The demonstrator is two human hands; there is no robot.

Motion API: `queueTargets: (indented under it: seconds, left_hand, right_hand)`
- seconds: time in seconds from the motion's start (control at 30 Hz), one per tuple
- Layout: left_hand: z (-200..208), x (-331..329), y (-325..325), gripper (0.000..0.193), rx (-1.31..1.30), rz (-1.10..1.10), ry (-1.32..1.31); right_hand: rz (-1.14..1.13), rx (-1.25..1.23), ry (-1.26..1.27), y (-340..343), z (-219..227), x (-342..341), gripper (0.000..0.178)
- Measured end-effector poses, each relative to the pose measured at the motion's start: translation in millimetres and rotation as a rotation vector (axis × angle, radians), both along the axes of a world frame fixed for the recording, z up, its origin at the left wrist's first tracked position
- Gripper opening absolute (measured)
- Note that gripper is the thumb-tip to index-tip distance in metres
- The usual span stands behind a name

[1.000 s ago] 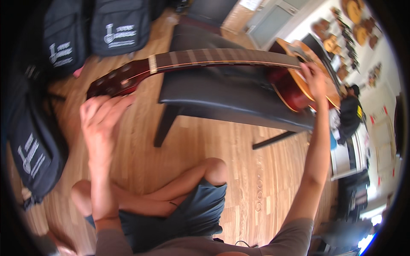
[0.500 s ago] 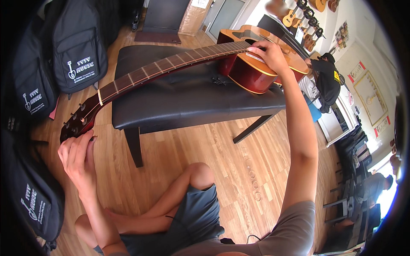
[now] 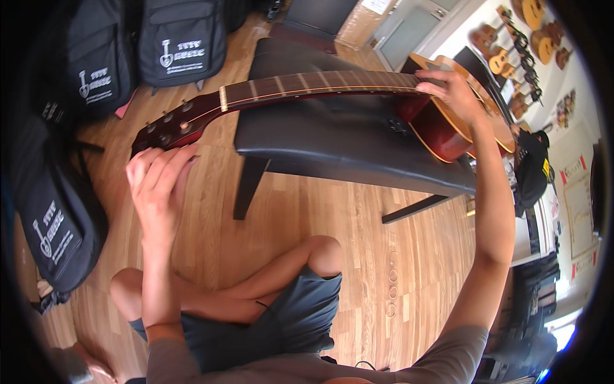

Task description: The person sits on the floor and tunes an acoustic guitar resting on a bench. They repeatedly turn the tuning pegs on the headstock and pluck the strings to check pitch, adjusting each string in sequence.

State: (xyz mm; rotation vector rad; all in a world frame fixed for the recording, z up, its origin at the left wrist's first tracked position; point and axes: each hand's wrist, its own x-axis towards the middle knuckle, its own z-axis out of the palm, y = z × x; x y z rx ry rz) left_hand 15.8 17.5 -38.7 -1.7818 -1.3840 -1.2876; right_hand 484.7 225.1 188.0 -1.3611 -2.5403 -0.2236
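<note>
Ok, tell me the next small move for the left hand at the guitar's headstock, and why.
Probably close the left hand onto a tuning peg on the headstock: its fingers curl just under the pegs, while the right hand sits at the top of the neck, guitar lying across the black bench.

Guitar (image 3: 320, 86) lying across the desk (image 3: 332, 144), headstock (image 3: 169, 125) overhanging to the left, body on the right. Left hand (image 3: 157, 182) just below the headstock, right hand (image 3: 454, 93) on the neck's body end. Gig bags (image 3: 182, 41) behind and left on the floor (image 3: 320, 211).

One head-worn fisheye view is looking steeply down from above the person's crossed legs, facing forward over the wooden floor (image 3: 358, 211) toward the black counter (image 3: 332, 141); it is sitting close, with both forearms entering from the lower edge and edges bending outward.
</note>
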Motion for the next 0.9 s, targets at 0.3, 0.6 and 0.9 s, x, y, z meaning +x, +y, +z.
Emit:
queueTargets:
  seconds: [0.3, 0.6, 0.9]
  left_hand:
    - [-2, -2, -3, 0.032, -0.033, 0.018, -0.041]
    - [-9, -9, -1, 0.036, 0.017, -0.011, -0.021]
    - [-15, -12, 0, 0.037, 0.025, -0.019, -0.051]
  right_hand:
    - [0.034, 0.178, -0.112, -13, -13, -24, 0.043]
    - [0.047, 0.165, -0.079, -9, -17, -16, 0.039]
    - [-0.064, 0.079, -0.062, -18, -13, -25, 0.051]
